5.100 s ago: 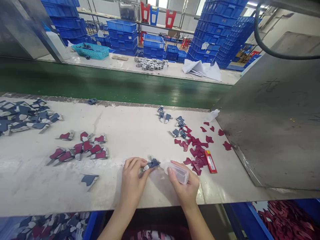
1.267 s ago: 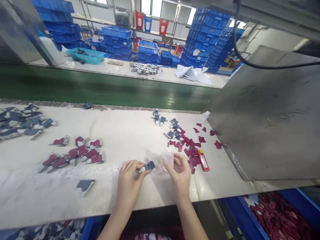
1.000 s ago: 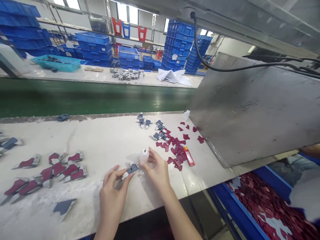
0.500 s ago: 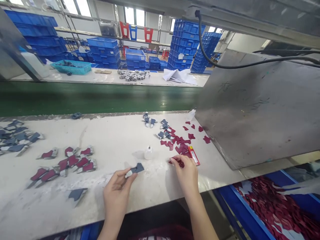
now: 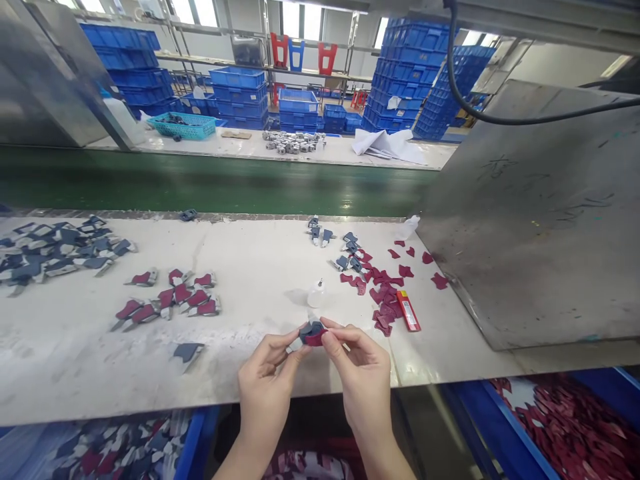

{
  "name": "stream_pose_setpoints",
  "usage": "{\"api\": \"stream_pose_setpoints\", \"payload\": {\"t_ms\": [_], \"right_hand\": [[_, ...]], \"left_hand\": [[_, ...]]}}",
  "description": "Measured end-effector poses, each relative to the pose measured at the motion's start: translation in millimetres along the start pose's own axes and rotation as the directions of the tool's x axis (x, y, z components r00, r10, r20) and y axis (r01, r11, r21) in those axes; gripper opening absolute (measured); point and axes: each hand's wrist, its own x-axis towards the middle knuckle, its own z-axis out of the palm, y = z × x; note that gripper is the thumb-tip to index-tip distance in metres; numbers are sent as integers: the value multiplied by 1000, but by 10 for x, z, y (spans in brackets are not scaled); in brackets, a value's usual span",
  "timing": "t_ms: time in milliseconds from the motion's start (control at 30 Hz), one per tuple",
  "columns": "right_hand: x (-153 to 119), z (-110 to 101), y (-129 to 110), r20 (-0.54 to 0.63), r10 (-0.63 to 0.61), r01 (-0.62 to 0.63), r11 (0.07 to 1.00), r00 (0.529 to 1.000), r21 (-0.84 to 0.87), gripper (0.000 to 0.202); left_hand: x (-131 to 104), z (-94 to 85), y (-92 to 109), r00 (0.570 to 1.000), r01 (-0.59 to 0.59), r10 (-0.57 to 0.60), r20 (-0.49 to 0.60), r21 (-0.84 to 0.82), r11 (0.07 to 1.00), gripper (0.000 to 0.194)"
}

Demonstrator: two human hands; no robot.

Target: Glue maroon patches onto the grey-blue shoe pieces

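My left hand (image 5: 267, 383) pinches a dark blue-grey plastic part (image 5: 305, 331) with a pale end, held just above the worktable. In my right hand (image 5: 364, 380), thumb and fingers grip a dark red flat piece (image 5: 315, 339) against that part's near side. Just beyond the hands stands a small white bottle (image 5: 317, 295) with a thin metal tip. To the right lie loose red pieces (image 5: 385, 295) beside a red, yellow-topped lighter-like object (image 5: 409, 312). Several blue-grey parts (image 5: 351, 250) rest behind them. Parts bearing red pieces (image 5: 183, 293) lie left of my hands.
A heap of blue-grey parts (image 5: 65, 247) covers the table's left end; one lone part (image 5: 188, 353) lies nearer. A metal panel (image 5: 550, 233) leans at right. Blue bins of red pieces (image 5: 580, 427) and mixed parts (image 5: 120, 450) sit below. Beyond runs a green belt (image 5: 225, 183).
My right hand has brought a red piece leftward from the loose pile to the blue-grey part. My left hand has moved right with that part, and the view has shifted left.
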Motion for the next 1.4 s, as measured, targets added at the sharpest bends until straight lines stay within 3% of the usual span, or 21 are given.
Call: {"api": "stream_pose_setpoints", "payload": {"t_ms": [233, 367, 533, 700, 733, 800, 900, 1000, 1100, 1400], "right_hand": [[-44, 6, -2, -4, -28, 28, 999, 1000, -36, 7], [-80, 32, 11, -32, -140, 136, 986, 990, -93, 4], [-136, 49, 96, -81, -439, 410, 879, 895, -245, 14], [-164, 39, 138, -66, -569, 513, 780, 819, -358, 21], [-162, 32, 127, -73, -570, 512, 781, 819, -358, 20], [-144, 3, 83, -90, -480, 439, 852, 873, -287, 16], [-73, -82, -24, 34, -160, 162, 984, 987, -79, 16], [20, -191, -133, 289, 38, -38, 999, 957, -5, 24], [65, -261, -181, 384, 45, -58, 998, 922, 23, 20], [-46, -241, -106, 337, -112, 123, 992, 935, -13, 21]], "left_hand": [[-52, -23, 3, 998, -60, 59, 12, 71, 996, 18], [-92, -4, 53, 1000, -20, 20, -3, 24, 1000, 19], [-83, 15, 110, 997, 41, -34, 72, -90, 995, 19], [-51, 8, 155, 984, 149, -132, 118, -144, 978, 29], [-47, 1, 164, 981, 165, -146, 127, -148, 975, 34], [-39, -16, 183, 979, 171, -150, 139, -151, 974, 35], [-32, -42, 230, 979, 147, -124, 165, -135, 980, 25], [-46, -43, 324, 975, 155, -131, 182, -123, 980, 21], [-81, -22, 441, 971, 203, -181, 158, -137, 969, 17], [-137, 9, 564, 959, 262, -235, 159, -172, 950, 17]]}}
